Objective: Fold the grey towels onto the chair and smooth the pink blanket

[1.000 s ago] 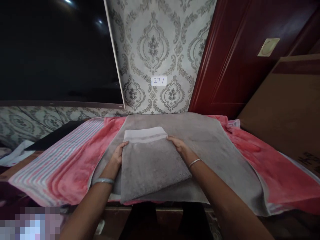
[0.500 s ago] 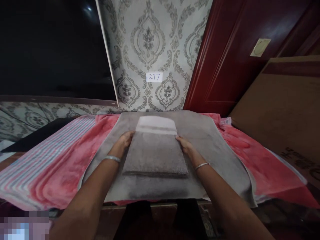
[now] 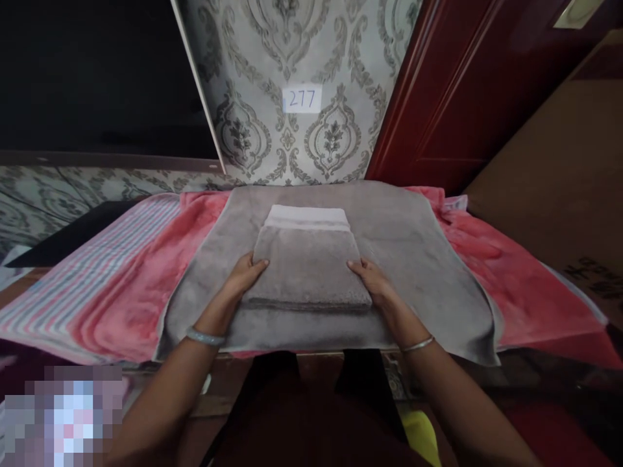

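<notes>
A folded grey towel (image 3: 309,263) with a white band along its far end lies in the middle of a spread grey cloth (image 3: 418,292). My left hand (image 3: 246,275) grips the towel's left edge, its thumb on top and its other fingers mostly hidden at the side. On the opposite edge, my right hand (image 3: 372,279) holds the towel in the same way, thumb over the top layer. The towel's near edge shows several stacked layers. Both wrists wear a bracelet.
Beneath the grey cloth lies a pink blanket (image 3: 516,272) with a striped side (image 3: 92,272) folded out at the left. A dark screen (image 3: 97,84) stands at the back left. At the right are a red door (image 3: 438,97) and a large cardboard box (image 3: 545,168).
Both hands have slid nearer along the towel's sides, and the thumbs now rest over its edges. The view has tilted downward, and the towel still lies on the grey cloth.
</notes>
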Demonstrator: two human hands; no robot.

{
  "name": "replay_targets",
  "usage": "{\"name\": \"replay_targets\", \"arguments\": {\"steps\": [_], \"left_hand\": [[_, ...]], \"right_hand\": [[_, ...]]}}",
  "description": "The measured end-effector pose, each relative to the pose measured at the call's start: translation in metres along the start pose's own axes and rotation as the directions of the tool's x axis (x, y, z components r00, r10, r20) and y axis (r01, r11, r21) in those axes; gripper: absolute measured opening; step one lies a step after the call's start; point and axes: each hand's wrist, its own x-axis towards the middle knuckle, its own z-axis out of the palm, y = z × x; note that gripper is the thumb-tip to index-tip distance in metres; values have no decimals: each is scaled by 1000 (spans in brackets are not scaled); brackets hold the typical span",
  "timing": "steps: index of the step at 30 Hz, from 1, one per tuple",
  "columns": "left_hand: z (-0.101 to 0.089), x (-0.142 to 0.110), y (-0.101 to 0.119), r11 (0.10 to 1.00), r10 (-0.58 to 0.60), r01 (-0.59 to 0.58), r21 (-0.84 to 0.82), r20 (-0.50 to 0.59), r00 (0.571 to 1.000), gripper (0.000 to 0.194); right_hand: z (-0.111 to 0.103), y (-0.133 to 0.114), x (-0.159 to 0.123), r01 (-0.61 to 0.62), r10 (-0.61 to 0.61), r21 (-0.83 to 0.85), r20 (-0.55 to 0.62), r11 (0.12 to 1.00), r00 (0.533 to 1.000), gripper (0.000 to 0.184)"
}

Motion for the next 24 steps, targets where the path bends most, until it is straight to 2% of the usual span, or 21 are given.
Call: {"name": "replay_targets", "arguments": {"steps": [3,5,8,12,14,17,20,24], "left_hand": [[-1,-3,1,985,92,-86,151,-31,995,25],[-5,-10,1,978,123,-114,175,-40,992,22],[-12,-20,-1,958,133,-123,260,-19,991,22],[-14,-18,7,929,59,-79,361,68,996,40],[-12,-4,16,912,39,-61,406,61,997,46],[-2,29,34,848,59,-26,529,-45,997,46],[13,65,51,774,98,14,633,-142,985,38],[29,105,68,704,155,49,709,-221,963,29]], "right_hand": [[-1,0,-1,89,-94,-141,-34,986,995,39],[-3,5,-5,127,-134,-192,-22,973,991,42],[-6,16,-11,105,-110,-155,-23,982,994,47],[-9,14,-3,30,-34,-99,-40,995,999,41],[-11,5,11,9,-17,-141,-54,990,998,34],[-10,-10,42,-48,25,-214,-107,976,994,26],[-8,-21,79,-93,52,-241,-169,966,984,29],[-5,-29,123,-83,11,-277,-250,957,968,30]]}}
